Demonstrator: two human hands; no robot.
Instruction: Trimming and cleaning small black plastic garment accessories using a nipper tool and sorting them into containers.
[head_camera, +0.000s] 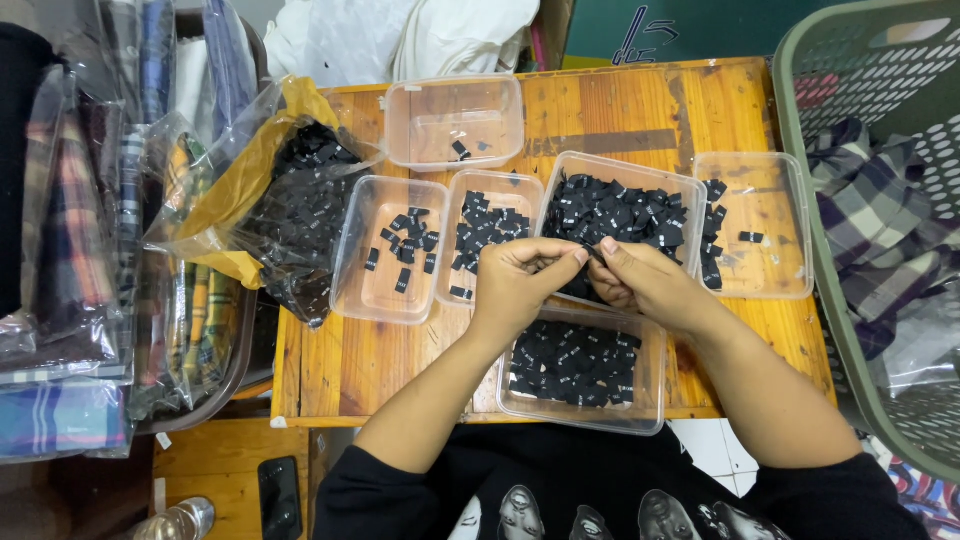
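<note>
Hands first, since they're closest to me: the left hand (520, 275) and the right hand (640, 283) meet fingertip to fingertip over the tubs, both pinched together on what looks like one small black tag (594, 256). It's mostly hidden between the fingers, so I can't say more than small, dark and flat.

Right under the wrists, nearest the person, sits a clear tub (583, 370) packed with the same black tags, each with a tiny white mark. Just beyond the fingertips is a fuller tub (625, 215), heaped high. To the left of the left hand are two more tubs side by side, one about half covered (490, 235) and one with a thin scatter (392, 248). Past the right hand, another tub (757, 225) holds a stack along its left wall and one loose tag. Farther out behind them all is a nearly bare tub (455, 122).

Well off to the left of the hands, a crinkly plastic bag (270, 205) lies open with a big pile of tags spilling toward the wooden worktop (640, 105). Off to the right, a green laundry basket (800, 110) has plaid cloth in it.

What could go wrong, I reckon: the tags are tiny and the tubs touch each other, so a slipped pinch could drop one into the wrong tub unnoticed. That heaped tub is close enough for a sleeve or wrist to knock tags over its rim, too.
</note>
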